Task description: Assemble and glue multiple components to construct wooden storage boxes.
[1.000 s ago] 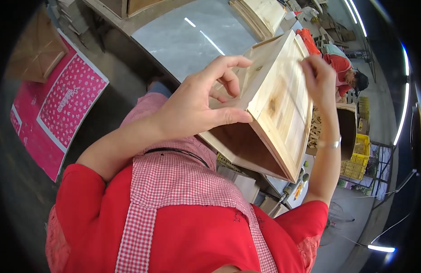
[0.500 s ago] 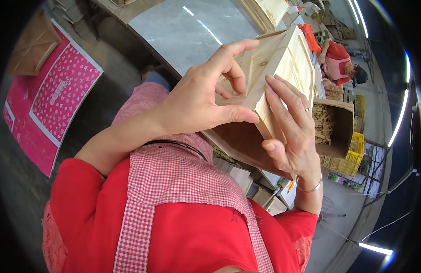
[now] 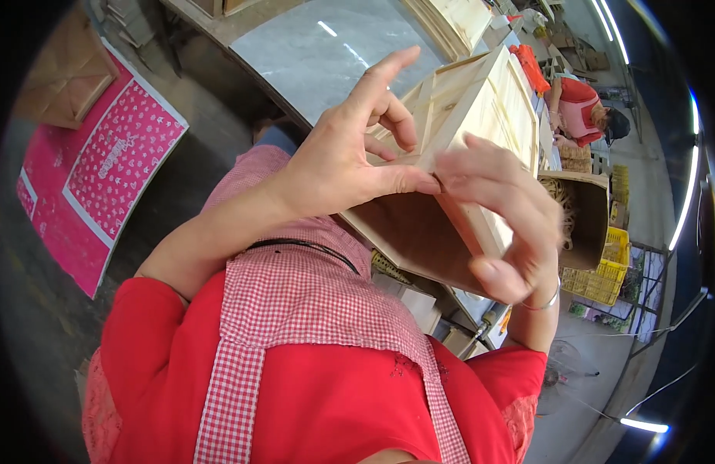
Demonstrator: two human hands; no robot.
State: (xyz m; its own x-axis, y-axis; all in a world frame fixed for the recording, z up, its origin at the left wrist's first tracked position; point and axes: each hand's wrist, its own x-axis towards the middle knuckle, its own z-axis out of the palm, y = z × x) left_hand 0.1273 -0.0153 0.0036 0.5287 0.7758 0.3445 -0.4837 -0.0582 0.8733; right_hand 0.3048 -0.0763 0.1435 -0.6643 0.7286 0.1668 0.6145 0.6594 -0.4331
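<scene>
A pale wooden box [image 3: 481, 108] with framed panels stands slanted before me, and its brown open side [image 3: 411, 232] faces down toward my apron. My left hand [image 3: 349, 143] grips the box at its near corner. Its thumb lies along the edge, two fingers bend onto the upper panel, and the index finger sticks out straight. Over the same corner and the right-hand panel is my right hand [image 3: 520, 216], smeared by motion. Its thumb stands apart from its fingers, and nothing shows in it. Whether its fingertips touch the wood I cannot tell.
A grey-topped table [image 3: 319, 58] holds stacked wooden panels [image 3: 458, 27] behind the box. To the right are a carton [image 3: 589, 220] of strips, a yellow crate [image 3: 605, 271] and a co-worker [image 3: 581, 112]. A pink printed sheet [image 3: 117, 162] lies at left beside a wooden box [image 3: 67, 85].
My right hand has lifted from lying flat on the side panel and its fingers have curled somewhat. My left hand stays at the corner, its index finger raised further.
</scene>
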